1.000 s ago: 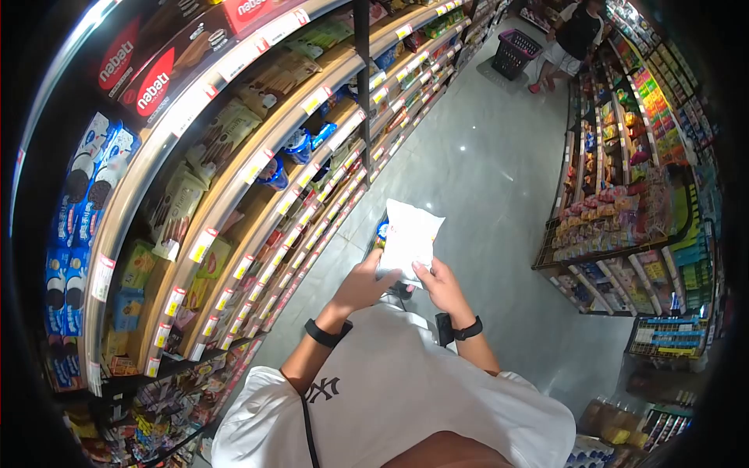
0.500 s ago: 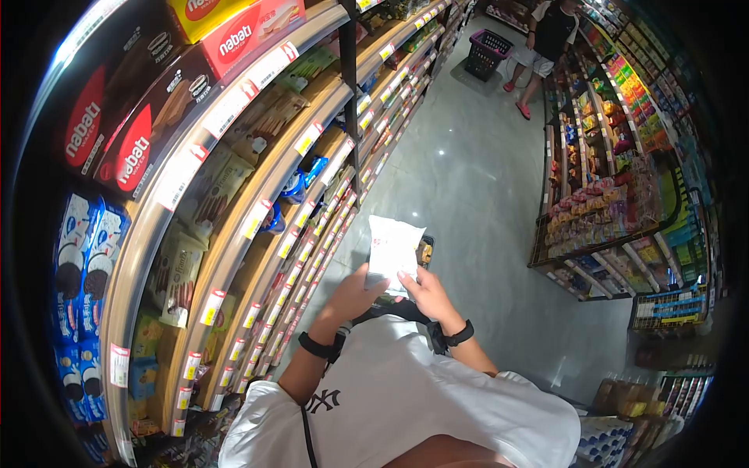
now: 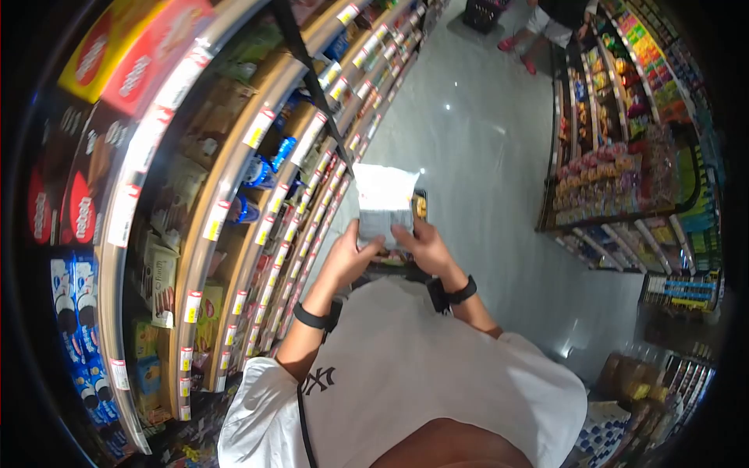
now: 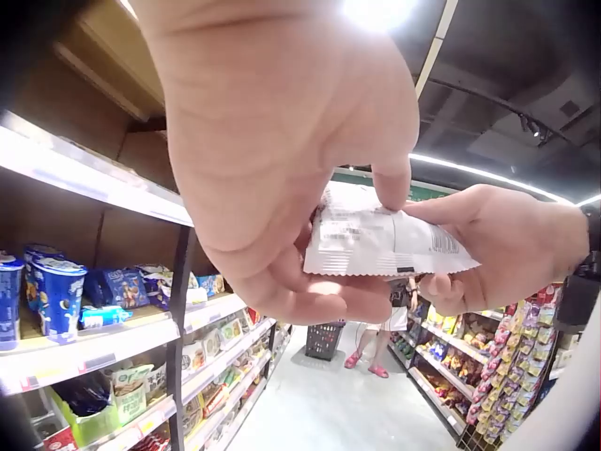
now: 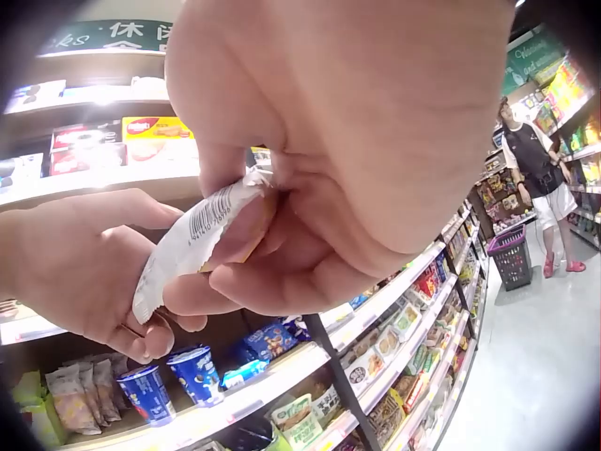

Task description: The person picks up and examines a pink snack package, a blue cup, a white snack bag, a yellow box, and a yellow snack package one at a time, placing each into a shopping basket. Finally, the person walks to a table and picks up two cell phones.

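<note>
Both hands hold a white packet [image 3: 386, 191] in front of the body, one at each side. My left hand [image 3: 347, 253] grips its left edge, thumb over the face and fingers behind. The right hand [image 3: 431, 251] pinches the right edge, thumb on top. In the left wrist view, small print and a barcode show on the packet [image 4: 362, 235], along with a serrated end seam. The right wrist view shows the barcode side of the packet [image 5: 192, 240], partly covered by the right fingers.
Stocked shelves [image 3: 234, 187] run along the left, with blue cups [image 4: 61, 296] and boxed wafers [image 5: 155, 132]. A rack of hanging snack packs [image 3: 601, 179] stands to the right. Down the aisle are another person [image 5: 540, 178] and a dark shopping basket [image 5: 510, 258].
The packet has tipped, so a shaded, printed lower part now faces up. Both hands keep hold of it. The head view has shifted, and the other person sits nearer its top edge.
</note>
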A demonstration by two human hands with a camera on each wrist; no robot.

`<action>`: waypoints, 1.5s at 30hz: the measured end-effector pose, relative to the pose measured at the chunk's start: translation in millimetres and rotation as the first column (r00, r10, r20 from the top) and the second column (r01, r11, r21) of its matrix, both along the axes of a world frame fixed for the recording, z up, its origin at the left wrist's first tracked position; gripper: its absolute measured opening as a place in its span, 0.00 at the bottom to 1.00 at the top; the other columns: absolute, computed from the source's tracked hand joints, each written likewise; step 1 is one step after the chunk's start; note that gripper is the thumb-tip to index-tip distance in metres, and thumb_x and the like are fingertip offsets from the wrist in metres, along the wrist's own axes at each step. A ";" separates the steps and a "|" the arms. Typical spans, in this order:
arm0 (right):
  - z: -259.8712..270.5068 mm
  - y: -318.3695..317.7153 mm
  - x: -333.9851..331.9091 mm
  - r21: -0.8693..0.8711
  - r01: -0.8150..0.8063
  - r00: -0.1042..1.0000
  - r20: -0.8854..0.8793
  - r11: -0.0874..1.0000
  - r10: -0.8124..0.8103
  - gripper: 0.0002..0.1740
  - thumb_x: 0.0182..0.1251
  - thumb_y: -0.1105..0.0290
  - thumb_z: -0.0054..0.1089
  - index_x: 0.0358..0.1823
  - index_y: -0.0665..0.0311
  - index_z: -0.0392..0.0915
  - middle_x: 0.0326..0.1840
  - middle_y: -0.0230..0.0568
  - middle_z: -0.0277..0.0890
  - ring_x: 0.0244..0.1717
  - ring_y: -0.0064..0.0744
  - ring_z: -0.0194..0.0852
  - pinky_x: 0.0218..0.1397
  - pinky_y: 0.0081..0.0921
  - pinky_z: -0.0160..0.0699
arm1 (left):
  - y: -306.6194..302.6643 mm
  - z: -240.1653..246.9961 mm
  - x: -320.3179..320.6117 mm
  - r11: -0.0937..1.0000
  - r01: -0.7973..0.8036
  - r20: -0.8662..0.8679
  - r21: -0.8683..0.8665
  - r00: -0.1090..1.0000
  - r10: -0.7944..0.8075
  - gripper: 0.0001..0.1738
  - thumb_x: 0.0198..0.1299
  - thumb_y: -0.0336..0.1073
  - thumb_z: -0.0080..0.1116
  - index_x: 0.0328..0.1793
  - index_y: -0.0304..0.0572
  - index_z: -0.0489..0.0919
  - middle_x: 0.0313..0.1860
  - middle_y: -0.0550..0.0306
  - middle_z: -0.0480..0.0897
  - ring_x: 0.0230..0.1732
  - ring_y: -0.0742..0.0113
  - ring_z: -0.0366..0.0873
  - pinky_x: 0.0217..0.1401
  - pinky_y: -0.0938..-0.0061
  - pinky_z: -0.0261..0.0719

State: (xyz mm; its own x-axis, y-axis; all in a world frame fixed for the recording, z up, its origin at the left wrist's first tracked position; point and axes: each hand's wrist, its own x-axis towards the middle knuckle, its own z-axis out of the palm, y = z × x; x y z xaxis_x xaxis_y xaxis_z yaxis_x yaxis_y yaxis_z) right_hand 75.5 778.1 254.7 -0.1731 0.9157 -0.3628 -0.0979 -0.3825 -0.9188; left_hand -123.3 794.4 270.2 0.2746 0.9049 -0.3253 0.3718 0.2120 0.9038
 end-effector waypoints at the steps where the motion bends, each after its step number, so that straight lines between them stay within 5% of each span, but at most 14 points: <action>1: -2.7 5.4 17.2 0.000 -0.022 0.999 -0.049 1.000 0.022 0.18 0.78 0.63 0.58 0.60 0.68 0.76 0.48 0.36 0.81 0.46 0.22 0.81 0.43 0.26 0.90 | 3.2 -3.9 14.6 0.999 0.006 0.001 0.049 1.000 -0.006 0.25 0.66 0.43 0.63 0.62 0.33 0.74 0.40 0.47 0.87 0.36 0.62 0.87 0.42 0.68 0.83; 2: -5.6 10.6 34.4 0.000 -0.044 0.994 -0.098 0.999 0.044 0.18 0.78 0.62 0.58 0.60 0.68 0.76 0.48 0.35 0.81 0.45 0.21 0.80 0.42 0.25 0.90 | 4.7 -5.6 31.2 0.996 -0.014 0.048 0.088 0.999 0.009 0.24 0.66 0.43 0.63 0.61 0.35 0.74 0.38 0.49 0.87 0.35 0.64 0.85 0.41 0.68 0.82; 3: -3.9 13.5 50.8 0.131 -0.043 0.999 0.032 0.990 0.039 0.22 0.79 0.59 0.56 0.60 0.71 0.77 0.49 0.35 0.82 0.49 0.20 0.75 0.55 0.26 0.77 | 9.6 -5.2 47.5 0.991 0.009 0.064 0.131 0.998 -0.018 0.23 0.66 0.41 0.65 0.60 0.35 0.73 0.37 0.51 0.86 0.34 0.67 0.84 0.40 0.70 0.81; 5: -20.7 22.0 90.0 0.276 -0.063 0.993 0.117 0.959 0.032 0.23 0.79 0.58 0.56 0.61 0.71 0.77 0.50 0.35 0.82 0.49 0.20 0.75 0.56 0.26 0.77 | 14.5 -0.1 85.7 0.986 0.024 0.034 0.168 0.999 -0.030 0.23 0.66 0.39 0.66 0.60 0.35 0.73 0.37 0.52 0.86 0.34 0.71 0.82 0.39 0.71 0.80; 13: -32.6 35.4 200.5 0.164 -0.103 0.992 0.085 0.981 0.090 0.23 0.79 0.57 0.57 0.57 0.72 0.77 0.44 0.36 0.84 0.44 0.20 0.77 0.50 0.25 0.77 | 22.7 -2.5 193.3 0.995 0.069 0.132 0.076 0.988 -0.079 0.25 0.68 0.30 0.61 0.67 0.30 0.66 0.48 0.48 0.87 0.45 0.70 0.87 0.47 0.73 0.85; 15: -41.3 35.5 211.6 0.145 -0.081 0.996 0.052 0.986 0.074 0.24 0.77 0.54 0.59 0.55 0.72 0.78 0.38 0.39 0.84 0.37 0.21 0.79 0.40 0.24 0.79 | 24.8 -8.7 203.5 0.992 0.087 0.117 0.094 0.988 -0.098 0.25 0.69 0.31 0.61 0.67 0.30 0.67 0.49 0.48 0.87 0.45 0.72 0.85 0.47 0.73 0.83; 20: -43.2 35.5 224.0 0.161 0.021 0.999 -0.050 0.987 -0.013 0.23 0.77 0.56 0.59 0.55 0.73 0.77 0.40 0.38 0.83 0.37 0.21 0.79 0.39 0.24 0.79 | 34.7 -9.3 222.9 0.982 0.139 0.035 0.129 0.989 -0.144 0.21 0.71 0.33 0.59 0.65 0.32 0.70 0.47 0.49 0.87 0.41 0.72 0.84 0.44 0.74 0.81; 24: -54.0 35.0 226.4 0.075 0.011 0.993 -0.116 0.997 -0.002 0.21 0.78 0.58 0.58 0.55 0.73 0.77 0.43 0.38 0.83 0.41 0.22 0.80 0.41 0.25 0.80 | 42.2 -12.6 228.9 0.994 0.098 -0.015 -0.041 0.995 -0.098 0.19 0.74 0.38 0.57 0.63 0.33 0.72 0.43 0.49 0.87 0.37 0.70 0.84 0.42 0.74 0.80; 30: -84.0 39.3 230.7 0.273 -0.029 0.941 0.333 0.962 -0.066 0.22 0.79 0.54 0.54 0.41 0.70 0.80 0.36 0.37 0.79 0.31 0.24 0.76 0.38 0.25 0.77 | 54.7 -43.3 205.2 0.975 0.223 -0.107 0.010 0.970 -0.220 0.12 0.70 0.36 0.61 0.52 0.37 0.75 0.34 0.49 0.83 0.30 0.64 0.80 0.36 0.70 0.77; 34: -108.1 29.2 238.1 -0.136 0.088 0.995 0.048 0.987 -0.082 0.32 0.81 0.44 0.46 0.36 0.69 0.80 0.27 0.38 0.79 0.25 0.25 0.76 0.32 0.22 0.75 | 67.5 -65.1 180.9 0.899 0.437 -0.281 -0.022 0.861 -0.425 0.17 0.55 0.25 0.70 0.44 0.39 0.70 0.30 0.47 0.74 0.29 0.59 0.69 0.37 0.70 0.74; 37: -102.8 27.5 241.5 -0.386 -0.071 0.997 -0.036 0.920 0.062 0.31 0.81 0.44 0.45 0.43 0.68 0.82 0.25 0.39 0.81 0.24 0.26 0.80 0.29 0.21 0.77 | 71.0 -113.5 164.2 0.869 0.494 -0.234 0.026 0.848 -0.475 0.17 0.52 0.20 0.67 0.44 0.39 0.71 0.29 0.48 0.75 0.30 0.58 0.72 0.39 0.70 0.74; 39: -115.2 23.9 227.9 -0.415 -0.055 0.998 -0.062 0.908 0.032 0.28 0.81 0.47 0.46 0.58 0.65 0.80 0.32 0.40 0.84 0.25 0.25 0.83 0.28 0.19 0.80 | 72.9 -161.7 155.7 0.863 0.503 -0.228 0.033 0.845 -0.484 0.17 0.50 0.16 0.62 0.45 0.39 0.73 0.36 0.47 0.79 0.39 0.52 0.80 0.46 0.68 0.77; 42: -176.9 20.1 210.1 -0.449 -0.010 0.999 -0.034 0.893 -0.005 0.22 0.80 0.61 0.52 0.68 0.63 0.75 0.38 0.38 0.85 0.28 0.25 0.86 0.29 0.17 0.81 | 80.6 -227.2 149.9 0.849 0.524 -0.227 0.070 0.837 -0.498 0.26 0.48 0.18 0.62 0.56 0.41 0.74 0.53 0.42 0.80 0.60 0.44 0.79 0.59 0.61 0.78; 45: -260.4 21.2 194.6 -0.511 0.034 0.999 0.007 0.859 -0.035 0.22 0.75 0.70 0.57 0.68 0.64 0.74 0.40 0.39 0.84 0.29 0.25 0.87 0.29 0.16 0.81 | 65.7 -313.9 145.8 0.931 0.365 -0.330 -0.006 0.878 -0.346 0.32 0.46 0.24 0.65 0.61 0.38 0.69 0.53 0.38 0.79 0.65 0.37 0.73 0.62 0.53 0.77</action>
